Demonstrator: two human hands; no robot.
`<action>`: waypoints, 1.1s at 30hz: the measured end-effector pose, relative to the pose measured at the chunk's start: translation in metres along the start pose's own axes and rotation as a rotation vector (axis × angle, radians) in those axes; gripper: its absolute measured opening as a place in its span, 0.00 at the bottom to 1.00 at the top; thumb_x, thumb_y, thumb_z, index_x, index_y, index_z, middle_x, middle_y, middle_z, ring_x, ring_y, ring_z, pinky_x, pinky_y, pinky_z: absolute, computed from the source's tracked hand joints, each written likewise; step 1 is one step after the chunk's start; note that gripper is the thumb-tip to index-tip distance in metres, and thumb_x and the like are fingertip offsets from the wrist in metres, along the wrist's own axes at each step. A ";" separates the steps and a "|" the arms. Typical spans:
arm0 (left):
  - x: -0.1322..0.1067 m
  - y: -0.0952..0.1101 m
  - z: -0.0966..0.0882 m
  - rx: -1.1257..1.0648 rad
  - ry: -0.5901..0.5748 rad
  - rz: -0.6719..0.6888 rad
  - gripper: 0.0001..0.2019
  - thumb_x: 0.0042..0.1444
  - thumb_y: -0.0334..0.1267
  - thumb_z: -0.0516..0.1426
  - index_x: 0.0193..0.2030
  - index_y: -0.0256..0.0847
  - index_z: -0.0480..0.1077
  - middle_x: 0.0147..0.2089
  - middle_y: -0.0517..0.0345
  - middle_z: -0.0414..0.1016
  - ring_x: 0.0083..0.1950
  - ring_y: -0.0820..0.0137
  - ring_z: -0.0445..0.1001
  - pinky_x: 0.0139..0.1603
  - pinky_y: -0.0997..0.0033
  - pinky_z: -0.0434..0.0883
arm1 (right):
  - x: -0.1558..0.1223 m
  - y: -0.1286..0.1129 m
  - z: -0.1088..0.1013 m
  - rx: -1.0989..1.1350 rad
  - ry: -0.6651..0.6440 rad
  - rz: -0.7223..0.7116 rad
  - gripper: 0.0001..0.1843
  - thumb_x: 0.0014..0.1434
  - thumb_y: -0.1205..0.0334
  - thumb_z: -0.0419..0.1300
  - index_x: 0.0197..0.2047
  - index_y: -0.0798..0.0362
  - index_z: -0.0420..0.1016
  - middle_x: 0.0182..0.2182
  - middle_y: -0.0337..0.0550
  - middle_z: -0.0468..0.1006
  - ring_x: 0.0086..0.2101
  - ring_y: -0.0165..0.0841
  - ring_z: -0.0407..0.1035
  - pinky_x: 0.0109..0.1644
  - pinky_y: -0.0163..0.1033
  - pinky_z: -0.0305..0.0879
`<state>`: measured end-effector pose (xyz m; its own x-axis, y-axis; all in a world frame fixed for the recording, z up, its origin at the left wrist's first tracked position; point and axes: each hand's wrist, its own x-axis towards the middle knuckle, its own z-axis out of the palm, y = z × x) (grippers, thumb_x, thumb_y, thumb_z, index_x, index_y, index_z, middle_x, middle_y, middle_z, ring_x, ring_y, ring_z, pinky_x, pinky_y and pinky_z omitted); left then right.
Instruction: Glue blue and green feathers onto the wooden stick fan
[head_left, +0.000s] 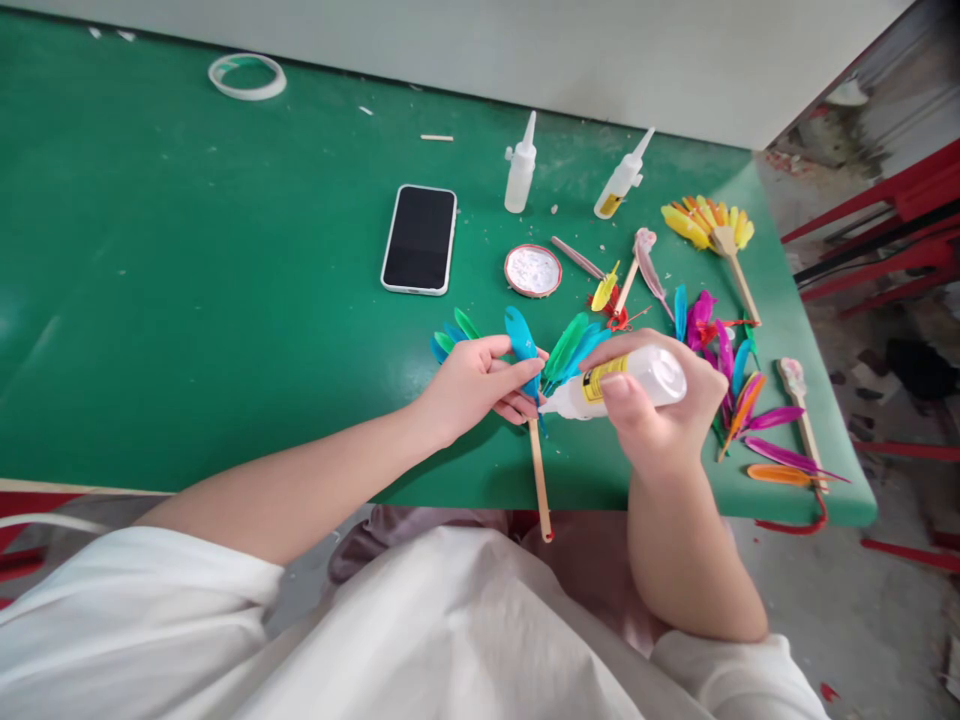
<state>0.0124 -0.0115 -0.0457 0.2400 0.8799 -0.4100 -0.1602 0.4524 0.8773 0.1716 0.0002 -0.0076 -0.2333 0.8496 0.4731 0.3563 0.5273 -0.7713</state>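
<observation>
Between the thumb and fingers of my left hand (474,382) is a blue feather (519,330), held upright. A wooden stick handle (539,485) runs down from beneath that hand past the table edge, with a red spot at its lower end. Green feathers (564,350) and blue ones fan out on both sides of the fingers; how they join the stick is hidden. My right hand (671,415) is closed around a clear glue bottle (661,374) with a yellow label. The bottle lies tilted, its nozzle pointing left at the feather's base, by my left fingertips.
Two more glue bottles (520,175) stand behind, near a phone (418,240) and a small round lid (533,271). A yellow feather fan (724,240), loose purple feathers (780,455) and another wooden stick (806,430) lie right. A tape roll (247,77) rests far left.
</observation>
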 end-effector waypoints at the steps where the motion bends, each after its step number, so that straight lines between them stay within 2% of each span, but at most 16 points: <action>1: 0.000 0.000 0.000 0.003 -0.001 -0.001 0.14 0.50 0.42 0.59 0.42 0.37 0.69 0.24 0.60 0.75 0.24 0.72 0.75 0.21 0.79 0.72 | 0.000 0.000 0.000 0.006 -0.001 -0.003 0.15 0.53 0.49 0.57 0.23 0.49 0.70 0.18 0.36 0.71 0.18 0.26 0.63 0.19 0.34 0.59; 9: -0.001 0.002 0.001 0.011 0.001 0.008 0.12 0.51 0.41 0.58 0.41 0.36 0.69 0.23 0.61 0.75 0.23 0.74 0.74 0.20 0.80 0.71 | 0.001 -0.002 -0.002 0.052 -0.094 -0.081 0.12 0.52 0.53 0.59 0.23 0.50 0.69 0.17 0.34 0.71 0.18 0.25 0.63 0.19 0.33 0.59; 12: -0.001 0.001 0.000 0.017 0.003 0.002 0.13 0.51 0.41 0.58 0.41 0.36 0.68 0.24 0.60 0.75 0.23 0.73 0.75 0.21 0.79 0.71 | -0.001 -0.002 -0.001 0.041 -0.090 -0.061 0.12 0.52 0.51 0.59 0.24 0.50 0.70 0.18 0.35 0.71 0.18 0.26 0.64 0.20 0.34 0.60; 14: -0.001 0.000 0.000 0.013 -0.009 -0.006 0.14 0.51 0.42 0.58 0.42 0.37 0.68 0.25 0.58 0.76 0.25 0.72 0.75 0.22 0.78 0.72 | -0.001 -0.001 0.001 0.011 0.012 -0.022 0.13 0.52 0.49 0.58 0.24 0.49 0.71 0.19 0.36 0.71 0.19 0.27 0.64 0.21 0.35 0.60; 18: -0.001 0.000 0.000 0.016 -0.006 0.010 0.15 0.51 0.43 0.58 0.42 0.37 0.68 0.27 0.57 0.76 0.25 0.72 0.75 0.23 0.78 0.72 | 0.002 0.011 -0.001 0.023 0.445 -0.023 0.13 0.54 0.49 0.55 0.30 0.49 0.73 0.25 0.38 0.71 0.25 0.30 0.67 0.26 0.38 0.64; 20: -0.001 0.002 -0.002 0.047 0.048 0.053 0.15 0.51 0.44 0.57 0.43 0.37 0.68 0.28 0.57 0.76 0.25 0.74 0.74 0.24 0.78 0.72 | 0.006 0.020 -0.010 0.099 0.542 0.025 0.10 0.56 0.52 0.55 0.36 0.48 0.71 0.30 0.39 0.71 0.27 0.31 0.69 0.27 0.38 0.66; 23: 0.001 0.008 -0.007 0.135 0.184 0.183 0.16 0.52 0.45 0.56 0.43 0.37 0.69 0.32 0.56 0.76 0.27 0.74 0.74 0.25 0.78 0.71 | 0.007 0.036 -0.033 0.227 0.534 0.156 0.10 0.53 0.58 0.58 0.40 0.46 0.66 0.33 0.38 0.70 0.28 0.31 0.71 0.29 0.38 0.69; 25: 0.003 0.014 -0.012 0.199 0.276 0.296 0.15 0.51 0.45 0.56 0.42 0.37 0.70 0.33 0.56 0.75 0.30 0.73 0.73 0.25 0.78 0.71 | 0.002 0.049 -0.046 0.268 0.502 0.237 0.14 0.51 0.60 0.60 0.42 0.44 0.64 0.37 0.37 0.71 0.35 0.32 0.72 0.38 0.41 0.71; 27: 0.005 0.021 -0.017 0.254 0.337 0.396 0.14 0.50 0.44 0.57 0.40 0.37 0.70 0.34 0.57 0.74 0.32 0.73 0.72 0.26 0.78 0.70 | -0.009 0.062 -0.054 0.220 0.502 0.285 0.21 0.48 0.61 0.62 0.47 0.44 0.65 0.43 0.38 0.71 0.43 0.35 0.70 0.47 0.46 0.68; 30: 0.005 0.033 -0.022 0.358 0.343 0.481 0.13 0.48 0.42 0.59 0.39 0.39 0.71 0.30 0.59 0.72 0.30 0.75 0.70 0.24 0.79 0.67 | -0.026 0.080 -0.055 0.091 0.445 0.341 0.28 0.44 0.61 0.65 0.50 0.49 0.67 0.47 0.42 0.71 0.49 0.39 0.66 0.52 0.49 0.64; 33: 0.002 0.047 -0.024 0.495 0.318 0.511 0.11 0.47 0.41 0.59 0.37 0.39 0.71 0.28 0.60 0.70 0.27 0.76 0.67 0.23 0.79 0.64 | -0.033 0.090 -0.050 0.045 0.431 0.409 0.23 0.45 0.57 0.64 0.46 0.52 0.70 0.42 0.44 0.74 0.44 0.39 0.69 0.49 0.48 0.65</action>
<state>-0.0177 0.0155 -0.0115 -0.0461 0.9950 0.0885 0.2872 -0.0717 0.9552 0.2568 0.0202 -0.0708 0.3068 0.9164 0.2570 0.2991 0.1635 -0.9401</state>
